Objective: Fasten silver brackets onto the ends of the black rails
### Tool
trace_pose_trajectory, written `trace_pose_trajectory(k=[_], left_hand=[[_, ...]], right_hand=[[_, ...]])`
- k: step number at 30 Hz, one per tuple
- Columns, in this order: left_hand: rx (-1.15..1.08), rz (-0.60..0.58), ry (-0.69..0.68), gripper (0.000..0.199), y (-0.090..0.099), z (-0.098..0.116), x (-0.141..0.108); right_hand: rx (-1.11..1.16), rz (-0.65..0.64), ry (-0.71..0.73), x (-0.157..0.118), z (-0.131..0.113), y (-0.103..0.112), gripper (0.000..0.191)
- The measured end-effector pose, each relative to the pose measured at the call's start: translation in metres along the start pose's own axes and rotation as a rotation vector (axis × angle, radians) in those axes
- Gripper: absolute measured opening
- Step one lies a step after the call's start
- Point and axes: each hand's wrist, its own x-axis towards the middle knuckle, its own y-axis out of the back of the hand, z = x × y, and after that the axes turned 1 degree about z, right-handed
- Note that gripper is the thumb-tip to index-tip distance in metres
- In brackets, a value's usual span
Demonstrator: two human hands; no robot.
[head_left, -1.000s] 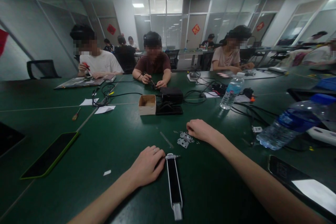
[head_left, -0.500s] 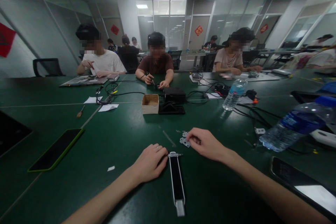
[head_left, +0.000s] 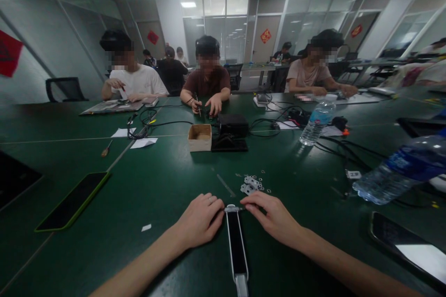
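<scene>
A long narrow piece (head_left: 236, 241) with a black face and a pale frame lies lengthwise on the green table in front of me. Across its far end runs a thin metal rod (head_left: 232, 209). My left hand (head_left: 200, 220) rests on the table, fingers closed at the rod's left end. From the other side, my right hand (head_left: 273, 213) reaches the rod's right end with thumb and forefinger pinched; anything between them is too small to make out. Just beyond its fingers lies a small pile of flat metal plates (head_left: 251, 184) with tiny rings scattered around.
Beyond the pile stand an open cardboard box (head_left: 200, 139) and a black box (head_left: 232, 126) with cables. To the right are two water bottles (head_left: 318, 120) (head_left: 400, 167) and a phone (head_left: 407, 246). A green-edged phone (head_left: 73, 199) lies left. Several people sit across the table.
My right hand has moved from the metal plates back toward me, to the rod's right end, uncovering the pile. My left hand stays at the rod's left end.
</scene>
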Motion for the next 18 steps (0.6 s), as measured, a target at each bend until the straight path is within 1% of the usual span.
trace_pose_trajectory(k=[3,10,14,18], left_hand=[[-0.002,0.000,0.001,0.016,0.0003,0.0000,0.0006],[0.008,-0.005,-0.002,0.017,0.0002,-0.0002,0.0012],[0.015,-0.008,-0.005,0.019,0.0005,0.0000,0.0010],[0.016,-0.013,-0.007,0.020,0.0004,0.0001,0.0010]], right_hand=[[-0.020,0.006,0.001,-0.0004,-0.0012,0.0003,0.021],[-0.015,-0.052,0.019,-0.0011,0.0032,0.0025,0.022],[-0.018,-0.076,0.024,-0.0003,0.0070,0.0020,0.020],[-0.031,-0.087,0.018,0.0010,0.0052,0.0023,0.016]])
